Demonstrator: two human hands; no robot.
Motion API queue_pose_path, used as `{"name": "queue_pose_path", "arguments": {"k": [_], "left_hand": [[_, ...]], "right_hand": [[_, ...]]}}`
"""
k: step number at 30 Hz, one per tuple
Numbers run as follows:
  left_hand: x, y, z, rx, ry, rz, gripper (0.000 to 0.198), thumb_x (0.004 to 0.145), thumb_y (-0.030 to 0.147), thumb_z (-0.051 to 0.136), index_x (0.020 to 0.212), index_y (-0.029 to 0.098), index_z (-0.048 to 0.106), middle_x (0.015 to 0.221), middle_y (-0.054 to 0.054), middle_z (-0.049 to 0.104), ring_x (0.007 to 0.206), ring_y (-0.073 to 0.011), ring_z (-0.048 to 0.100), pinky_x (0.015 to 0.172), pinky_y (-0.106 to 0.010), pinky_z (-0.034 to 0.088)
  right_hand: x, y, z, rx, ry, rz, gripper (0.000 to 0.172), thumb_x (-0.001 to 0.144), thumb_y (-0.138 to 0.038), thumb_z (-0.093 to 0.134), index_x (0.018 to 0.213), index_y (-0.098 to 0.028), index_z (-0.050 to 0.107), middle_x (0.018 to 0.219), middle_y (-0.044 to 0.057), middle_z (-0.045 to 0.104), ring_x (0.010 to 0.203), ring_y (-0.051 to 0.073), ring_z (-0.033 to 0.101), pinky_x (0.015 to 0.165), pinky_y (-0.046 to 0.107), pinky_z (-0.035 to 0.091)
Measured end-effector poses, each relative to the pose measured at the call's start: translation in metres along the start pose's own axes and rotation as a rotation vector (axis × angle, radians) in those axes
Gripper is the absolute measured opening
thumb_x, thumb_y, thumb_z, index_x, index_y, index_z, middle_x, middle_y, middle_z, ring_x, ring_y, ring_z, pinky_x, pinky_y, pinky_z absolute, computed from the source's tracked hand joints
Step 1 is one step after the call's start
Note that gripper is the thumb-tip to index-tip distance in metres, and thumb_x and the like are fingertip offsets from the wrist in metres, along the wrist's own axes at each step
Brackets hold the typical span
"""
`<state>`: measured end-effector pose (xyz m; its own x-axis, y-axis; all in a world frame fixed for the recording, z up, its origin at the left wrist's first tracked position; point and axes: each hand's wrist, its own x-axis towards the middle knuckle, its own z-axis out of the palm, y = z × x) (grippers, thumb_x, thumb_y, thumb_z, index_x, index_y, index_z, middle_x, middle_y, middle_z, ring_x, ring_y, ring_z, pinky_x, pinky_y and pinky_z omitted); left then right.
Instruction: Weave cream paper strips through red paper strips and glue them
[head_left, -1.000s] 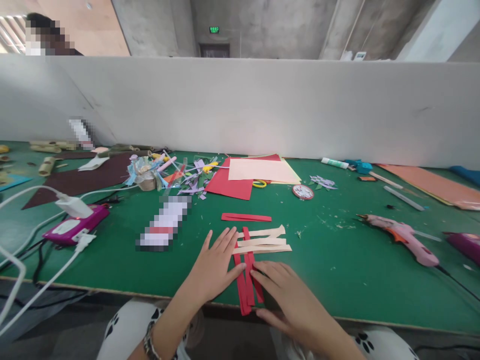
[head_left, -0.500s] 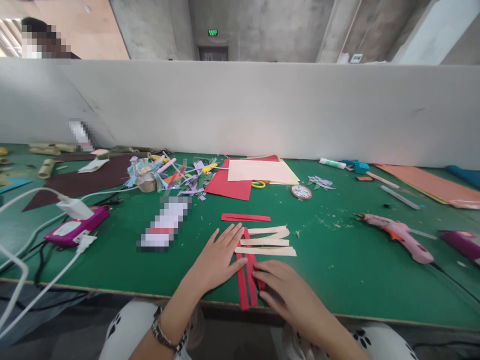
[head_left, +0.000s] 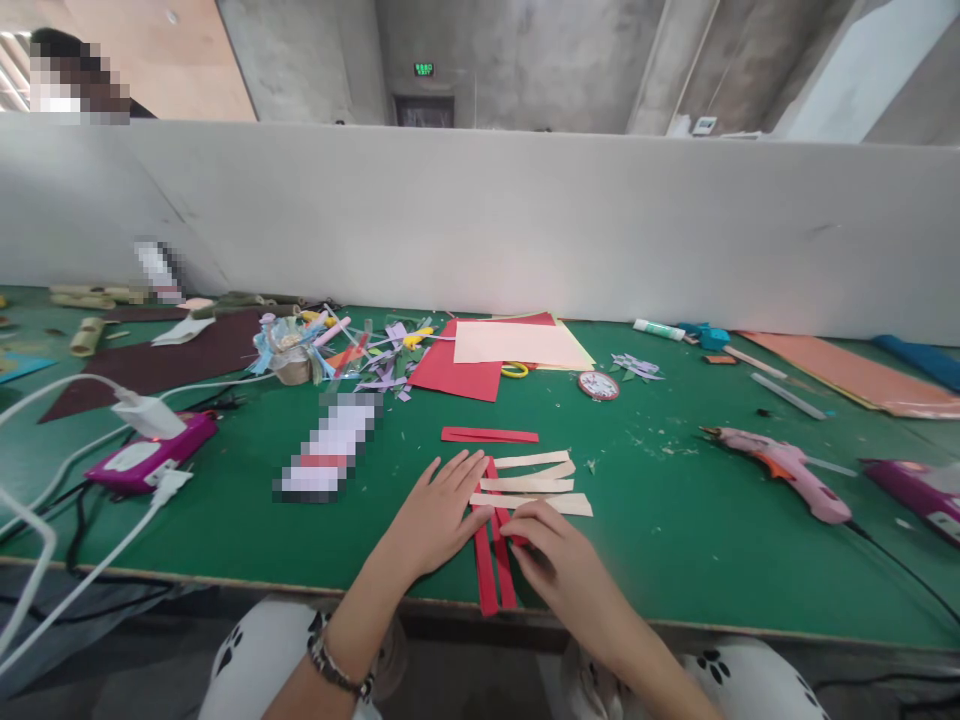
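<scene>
My left hand (head_left: 446, 510) lies flat, fingers stretched out, over the left ends of several cream paper strips (head_left: 532, 486) and the upper ends of red paper strips (head_left: 486, 570). The red strips run toward the table's front edge and cross the cream ones, which point right. Between the thumb and fingers of my right hand (head_left: 555, 555) a red paper strip is pinched, its end mostly hidden by the fingers. A separate red strip (head_left: 489, 435) rests crosswise just beyond both hands.
Red and cream paper sheets (head_left: 517, 342) lie at the back, partly over yellow-handled scissors (head_left: 514, 370). To the right are a pink glue gun (head_left: 784, 470) and a glue stick tube (head_left: 658, 329). Leftward stand a purple power strip (head_left: 154, 455) with cables and a cup of paper scraps (head_left: 294, 368).
My right hand has moved up and slightly inward, lifting the rightmost red strip's free end away from the table edge. My left hand has stayed in place. The view has shifted slightly.
</scene>
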<state>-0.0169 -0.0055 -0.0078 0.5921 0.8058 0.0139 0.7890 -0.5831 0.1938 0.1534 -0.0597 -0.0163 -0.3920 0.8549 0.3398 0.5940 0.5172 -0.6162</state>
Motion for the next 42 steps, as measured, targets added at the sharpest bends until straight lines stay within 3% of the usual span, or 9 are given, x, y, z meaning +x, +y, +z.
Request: {"name": "queue_pose_path", "arguments": {"k": [4, 8, 15, 17, 22, 26, 31, 42], "left_hand": [[0.002, 0.003, 0.001, 0.025, 0.010, -0.037, 0.047, 0.091, 0.031, 0.027, 0.134, 0.013, 0.027, 0.139, -0.007, 0.030, 0.128, -0.0197, 0.027, 0.103, -0.043, 0.026], [0.003, 0.006, 0.001, 0.043, 0.004, -0.059, 0.047, 0.089, 0.024, 0.029, 0.135, 0.014, 0.025, 0.139, -0.007, 0.030, 0.128, -0.0196, 0.028, 0.102, -0.044, 0.027], [0.004, 0.007, 0.000, 0.042, -0.012, -0.063, 0.045, 0.089, 0.024, 0.030, 0.133, 0.015, 0.031, 0.140, -0.006, 0.030, 0.127, -0.0206, 0.029, 0.102, -0.044, 0.027], [0.004, 0.006, 0.001, 0.043, 0.009, -0.054, 0.044, 0.088, 0.025, 0.030, 0.132, 0.015, 0.033, 0.139, -0.007, 0.032, 0.126, -0.0208, 0.030, 0.102, -0.045, 0.028], [0.003, 0.004, 0.004, 0.044, 0.050, -0.031, 0.045, 0.088, 0.023, 0.030, 0.132, 0.014, 0.031, 0.139, -0.008, 0.031, 0.127, -0.0203, 0.030, 0.101, -0.045, 0.030], [0.004, 0.004, 0.003, 0.042, 0.023, -0.010, 0.045, 0.089, 0.024, 0.027, 0.133, 0.015, 0.031, 0.139, -0.006, 0.031, 0.127, -0.0199, 0.028, 0.102, -0.046, 0.027], [0.005, 0.004, 0.003, 0.023, 0.060, -0.009, 0.043, 0.088, 0.022, 0.027, 0.130, 0.015, 0.036, 0.135, -0.007, 0.039, 0.125, -0.0203, 0.032, 0.101, -0.045, 0.029], [0.003, 0.000, 0.004, 0.002, 0.072, -0.002, 0.043, 0.090, 0.028, 0.027, 0.130, 0.015, 0.035, 0.138, -0.007, 0.033, 0.128, -0.0208, 0.028, 0.101, -0.044, 0.029]], "right_hand": [[0.001, -0.001, 0.002, 0.021, 0.017, -0.021, 0.025, 0.080, -0.010, 0.037, 0.090, -0.021, 0.057, 0.090, 0.005, 0.055, 0.083, 0.012, 0.054, 0.074, 0.024, 0.047], [0.002, -0.003, 0.001, 0.067, -0.048, -0.004, 0.026, 0.081, -0.011, 0.037, 0.094, -0.020, 0.057, 0.094, 0.005, 0.059, 0.087, 0.012, 0.055, 0.078, 0.023, 0.045], [-0.001, -0.013, -0.012, 0.092, -0.188, 0.003, 0.027, 0.077, -0.023, 0.050, 0.104, -0.020, 0.056, 0.100, 0.005, 0.062, 0.093, 0.014, 0.055, 0.082, 0.027, 0.045], [0.000, -0.012, -0.016, 0.092, -0.168, -0.027, 0.028, 0.079, -0.027, 0.048, 0.106, -0.021, 0.055, 0.102, 0.006, 0.062, 0.094, 0.015, 0.055, 0.083, 0.028, 0.045], [0.011, -0.002, -0.012, -0.268, 0.025, 0.013, 0.038, 0.086, -0.023, 0.032, 0.120, -0.018, 0.048, 0.123, 0.010, 0.052, 0.114, 0.018, 0.045, 0.095, 0.040, 0.037], [0.025, 0.003, -0.003, -0.544, -0.103, 0.132, 0.047, 0.086, -0.027, 0.032, 0.131, -0.014, 0.036, 0.136, 0.010, 0.037, 0.128, 0.023, 0.028, 0.101, 0.050, 0.025], [0.033, 0.001, 0.001, -0.588, -0.273, 0.237, 0.054, 0.088, -0.039, 0.030, 0.133, -0.010, 0.031, 0.139, 0.010, 0.027, 0.130, 0.023, 0.022, 0.104, 0.052, 0.017], [0.037, 0.008, -0.004, -0.605, -0.238, 0.226, 0.045, 0.088, -0.029, 0.029, 0.131, -0.017, 0.036, 0.138, 0.011, 0.033, 0.129, 0.025, 0.025, 0.099, 0.059, 0.018]]}}
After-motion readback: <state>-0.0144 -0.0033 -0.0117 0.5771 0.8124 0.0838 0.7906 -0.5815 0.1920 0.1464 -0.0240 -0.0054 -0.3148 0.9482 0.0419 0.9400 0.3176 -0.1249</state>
